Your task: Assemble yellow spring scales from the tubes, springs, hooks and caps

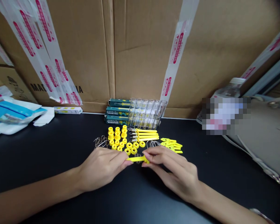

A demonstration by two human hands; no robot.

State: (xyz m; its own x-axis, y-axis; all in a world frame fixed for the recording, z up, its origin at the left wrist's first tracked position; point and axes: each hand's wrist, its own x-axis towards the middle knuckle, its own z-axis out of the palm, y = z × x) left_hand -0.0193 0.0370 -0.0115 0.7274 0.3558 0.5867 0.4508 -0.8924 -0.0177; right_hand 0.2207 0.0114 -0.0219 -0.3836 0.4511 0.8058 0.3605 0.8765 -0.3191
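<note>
The cardboard box (84, 53) reads "MAD" and "IA" in black, parted by printed tape (54, 67).

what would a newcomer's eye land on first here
Probably the left hand and right hand, low in the centre, pinching a yellow stick between them. Just beyond, yellow rings and spools cluster on the black tabletop. Farther back, clear tubes stand before a large taped cardboard box.

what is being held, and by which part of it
A yellow stick: the left hand pinches one end, the right hand the other.
</note>
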